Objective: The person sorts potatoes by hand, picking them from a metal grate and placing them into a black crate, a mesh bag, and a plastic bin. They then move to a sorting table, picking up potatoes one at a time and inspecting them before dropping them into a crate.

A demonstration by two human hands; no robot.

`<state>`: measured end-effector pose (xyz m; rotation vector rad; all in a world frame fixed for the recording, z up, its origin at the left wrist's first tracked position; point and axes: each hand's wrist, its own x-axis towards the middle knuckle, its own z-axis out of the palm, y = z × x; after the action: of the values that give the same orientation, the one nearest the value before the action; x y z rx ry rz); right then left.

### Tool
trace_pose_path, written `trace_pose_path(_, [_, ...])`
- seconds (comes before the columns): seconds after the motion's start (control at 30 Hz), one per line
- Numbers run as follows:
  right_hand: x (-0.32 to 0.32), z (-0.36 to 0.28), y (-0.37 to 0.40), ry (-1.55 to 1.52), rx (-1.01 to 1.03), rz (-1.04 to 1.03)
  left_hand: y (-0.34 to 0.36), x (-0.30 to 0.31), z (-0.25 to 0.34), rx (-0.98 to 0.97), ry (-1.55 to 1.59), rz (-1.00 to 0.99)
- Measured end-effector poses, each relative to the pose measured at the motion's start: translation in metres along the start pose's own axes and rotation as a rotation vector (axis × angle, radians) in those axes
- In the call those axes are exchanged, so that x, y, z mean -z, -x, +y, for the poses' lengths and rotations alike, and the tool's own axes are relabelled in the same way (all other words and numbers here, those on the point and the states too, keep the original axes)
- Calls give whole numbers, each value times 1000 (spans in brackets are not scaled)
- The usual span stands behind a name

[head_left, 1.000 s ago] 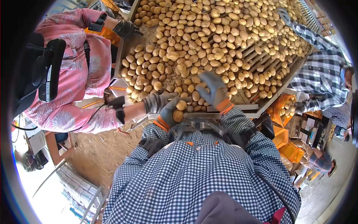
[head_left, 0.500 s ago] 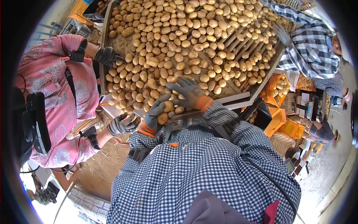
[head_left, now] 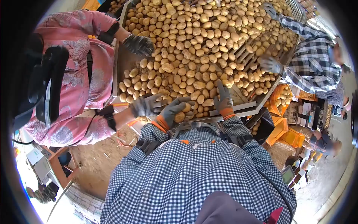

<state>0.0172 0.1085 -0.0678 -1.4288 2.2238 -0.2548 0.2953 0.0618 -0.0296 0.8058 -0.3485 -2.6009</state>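
So the potatoes [head_left: 204, 59] are piled all over a big wooden-edged surface [head_left: 127, 59] filling the top middle of the frame, with a brown bare patch showing near its upper left. Dead center, just above the checked top, are the wearer's 2 hands, both in gray gloves with orange cuffs. The left hand [head_left: 172, 111] is curled partway closed around at least 2 potatoes down by the near edge. The right hand [head_left: 224, 99] is pretty open, fingers mostly straight and pointing up the frame, laid against the pile; can't tell if anything's tucked under the palm. A pale metal strip [head_left: 240, 107] sits just to the right of it.

Left side of the frame: somebody in a pink top [head_left: 71, 67], 1 gloved hand [head_left: 139, 44] at the pile, the other [head_left: 145, 105] right beside the wearer's left. Upper right: a person in a plaid shirt [head_left: 312, 56], a gloved hand [head_left: 271, 64] over the potatoes near some slats [head_left: 243, 55]. Orange crates [head_left: 292, 137] are stacked at center right.
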Motion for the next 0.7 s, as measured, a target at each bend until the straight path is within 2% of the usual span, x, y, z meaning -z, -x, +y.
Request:
trace_pose_path(0.07, [-9, -2, 1, -209, 251, 190, 1, -8, 3, 6, 2, 37])
trace_pose_path(0.17, [16, -58, 8, -337, 294, 250, 0, -5, 5, 2, -94, 105])
trace_pose_path(0.23, [29, -90, 10, -426, 351, 272, -7, 9, 7, 127, -19, 84])
trace_pose_path(0.27, [34, -107, 15, -504, 536, 119, -8, 11, 5, 120, -30, 79])
trace_pose_path(0.3, [37, -118, 16, -580, 714, -41, -10, 5, 7, 54, 105, 75])
trace_pose_path(0.33, [40, -122, 9, -585, 717, -31, -10, 0, 10, -11, 238, 71])
trace_pose_path(0.37, [42, -126, -5, -406, 801, -28, -7, -1, 15, -6, 380, -29])
trace_pose_path(0.4, [44, -129, -22, -224, 878, -28, 2, -7, 23, -5, 373, -27])
trace_pose_path(0.43, [43, -131, -47, -333, 671, -136, 13, -10, 30, -227, -85, -128])
trace_pose_path(0.47, [32, -127, -74, -291, 363, -122, 19, -10, 34, -438, -549, -223])
trace_pose_path(0.5, [16, -109, -111, -301, 346, -42, 10, 8, 21, -310, -219, -79])
trace_pose_path(0.53, [26, -115, -118, 41, 412, 256, 17, 1, 28, -310, -229, -70])
trace_pose_path(0.6, [33, -134, -128, 163, 347, -27, 34, -16, 43, -543, -820, -44])
trace_pose_path(0.63, [14, -135, -120, 149, 336, -31, 39, -28, 47, -291, -302, -49])
trace_pose_path(0.7, [-19, -145, -83, 248, 580, 237, 31, 5, 32, -278, -331, -25])
